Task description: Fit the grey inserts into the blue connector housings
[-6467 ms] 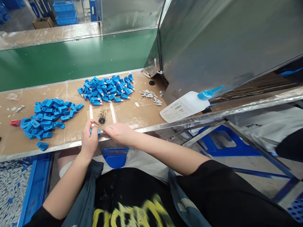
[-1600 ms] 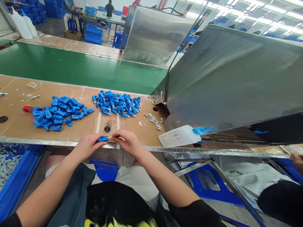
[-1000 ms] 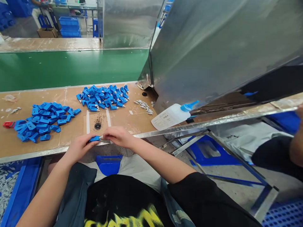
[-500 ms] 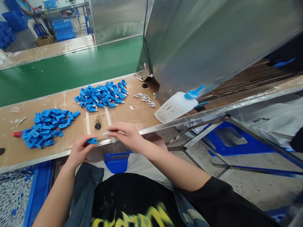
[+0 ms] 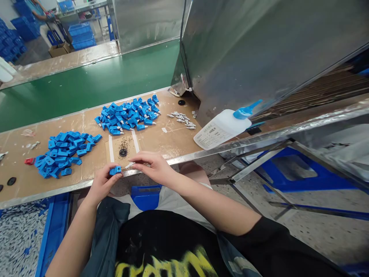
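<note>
Between the thumb and fingers of my left hand [image 5: 105,181] is a small blue plastic block [image 5: 115,171] with a dark hole in its face. My right hand [image 5: 151,165] pinches a small whitish-grey plastic piece [image 5: 129,165], its thin end pointing at the block with a narrow gap between them. Just beyond the hands, a black round cap [image 5: 123,152] sits on a taped cardboard square [image 5: 117,144] with brown specks. Behind it lies a pile of blue blocks with white tips [image 5: 127,115]. A second pile of blue blocks [image 5: 60,154] lies to the left.
A white bottle with a blue nozzle [image 5: 220,129] lies tilted at the right, near loose grey pieces [image 5: 181,118]. Behind runs a green conveyor belt [image 5: 100,79], with a metal panel [image 5: 239,50] at the right. A blue bin of small pieces [image 5: 52,227] stands lower left.
The view has shifted slightly, so the bench appears further right. My left hand has turned the blue block so that its holed face shows more. The right hand keeps its pinch.
</note>
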### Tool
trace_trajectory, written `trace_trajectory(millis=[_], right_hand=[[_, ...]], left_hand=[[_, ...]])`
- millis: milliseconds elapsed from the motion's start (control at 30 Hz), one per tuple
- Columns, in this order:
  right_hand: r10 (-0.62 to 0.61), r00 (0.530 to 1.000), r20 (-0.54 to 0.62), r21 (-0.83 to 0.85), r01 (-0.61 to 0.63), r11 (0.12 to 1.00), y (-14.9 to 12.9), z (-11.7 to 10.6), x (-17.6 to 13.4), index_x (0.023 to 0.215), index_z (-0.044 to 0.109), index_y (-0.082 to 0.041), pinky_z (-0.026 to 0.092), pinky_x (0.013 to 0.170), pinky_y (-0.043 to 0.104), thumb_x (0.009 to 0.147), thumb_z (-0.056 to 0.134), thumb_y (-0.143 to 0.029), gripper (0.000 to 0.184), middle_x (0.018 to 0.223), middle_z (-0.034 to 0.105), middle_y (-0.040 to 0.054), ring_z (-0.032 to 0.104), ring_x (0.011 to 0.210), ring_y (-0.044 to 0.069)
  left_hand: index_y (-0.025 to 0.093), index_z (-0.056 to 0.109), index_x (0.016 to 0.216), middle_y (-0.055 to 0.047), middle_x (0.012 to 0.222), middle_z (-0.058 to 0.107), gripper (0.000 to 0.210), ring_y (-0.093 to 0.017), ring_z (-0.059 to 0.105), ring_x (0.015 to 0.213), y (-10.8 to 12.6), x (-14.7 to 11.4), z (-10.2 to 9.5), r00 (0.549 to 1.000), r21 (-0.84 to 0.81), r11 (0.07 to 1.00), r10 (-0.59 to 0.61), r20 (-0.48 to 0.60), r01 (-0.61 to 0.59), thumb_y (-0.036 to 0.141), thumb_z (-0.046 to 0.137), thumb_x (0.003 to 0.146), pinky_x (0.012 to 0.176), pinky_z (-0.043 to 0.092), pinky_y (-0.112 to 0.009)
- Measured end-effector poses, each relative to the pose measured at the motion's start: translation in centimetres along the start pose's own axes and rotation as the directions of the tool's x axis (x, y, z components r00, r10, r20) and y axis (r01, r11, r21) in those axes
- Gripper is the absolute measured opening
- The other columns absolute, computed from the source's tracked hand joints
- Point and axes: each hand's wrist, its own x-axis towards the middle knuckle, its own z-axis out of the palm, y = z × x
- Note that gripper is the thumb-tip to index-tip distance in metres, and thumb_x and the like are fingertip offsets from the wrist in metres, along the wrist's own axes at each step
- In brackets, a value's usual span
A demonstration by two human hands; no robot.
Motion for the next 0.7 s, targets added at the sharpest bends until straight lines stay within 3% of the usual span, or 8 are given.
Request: trace_trajectory(millis=[133, 267, 467, 633, 700], right_hand=[[0.106, 0.994, -0.005, 0.046, -0.106, 0.993, 0.1, 0.4, -0.2, 0.097, 0.076, -0.020, 0.055, 0.077, 0.029, 0.091, 0.072, -0.028, 0.011, 0.094, 0.076, 0.0040, 0.070, 0.085, 0.017], [0.178, 0.984, 0.016, 0.050, -0.178, 0.983, -0.3, 0.6, -0.5, 0.090, 0.071, -0.018, 0.053, 0.069, 0.026, 0.090, 0.073, -0.033, 0.015, 0.083, 0.073, 0.0019, 0.068, 0.075, 0.015], [0.101, 0.989, 0.111, -0.147, -0.084, 0.986, -1.1, 0.2, -0.7, 0.087, 0.063, -0.019, 0.042, 0.065, 0.024, 0.100, 0.062, -0.037, 0.021, 0.074, 0.063, -0.0018, 0.057, 0.070, 0.013], [0.045, 0.980, 0.196, -0.220, -0.001, 0.975, -1.3, -0.3, -1.0, 0.088, 0.059, -0.020, 0.040, 0.065, 0.025, 0.104, 0.054, -0.038, 0.025, 0.075, 0.059, -0.0013, 0.054, 0.069, 0.013], [0.032, 0.985, 0.170, -0.198, 0.003, 0.980, -1.5, -0.2, -1.1, 0.089, 0.058, -0.020, 0.041, 0.066, 0.026, 0.104, 0.052, -0.039, 0.025, 0.077, 0.059, -0.0007, 0.054, 0.070, 0.014]], left_hand=[[0.022, 0.054, 0.112, -0.004, 0.099, 0.068, 0.026, -0.018, 0.065, 0.091, 0.4, -0.4, 0.3, 0.999, 0.114, 0.993, 0.047, -0.023, -0.044, 0.041, 0.061, 0.096, 0.085, 0.049, -0.032], [0.022, 0.053, 0.107, 0.000, 0.087, 0.063, 0.025, -0.016, 0.063, 0.077, 1.0, -0.6, 0.7, 0.996, 0.269, 0.962, 0.064, -0.059, -0.045, 0.043, 0.062, 0.095, 0.073, 0.047, -0.028], [0.023, 0.053, 0.105, 0.002, 0.085, 0.061, 0.025, -0.014, 0.059, 0.070, 1.5, -0.7, 0.9, 0.987, 0.360, 0.932, 0.103, -0.121, -0.053, 0.044, 0.062, 0.095, 0.066, 0.044, -0.025], [0.022, 0.059, 0.110, -0.002, 0.094, 0.069, 0.029, -0.016, 0.065, 0.080, 1.2, -0.8, 0.8, 0.986, 0.320, 0.946, 0.092, -0.139, -0.043, 0.046, 0.062, 0.094, 0.072, 0.049, -0.027], [0.022, 0.062, 0.111, -0.003, 0.098, 0.071, 0.029, -0.018, 0.067, 0.085, 1.2, -0.7, 0.7, 0.992, 0.309, 0.950, 0.083, -0.100, -0.049, 0.046, 0.061, 0.095, 0.075, 0.050, -0.027]])
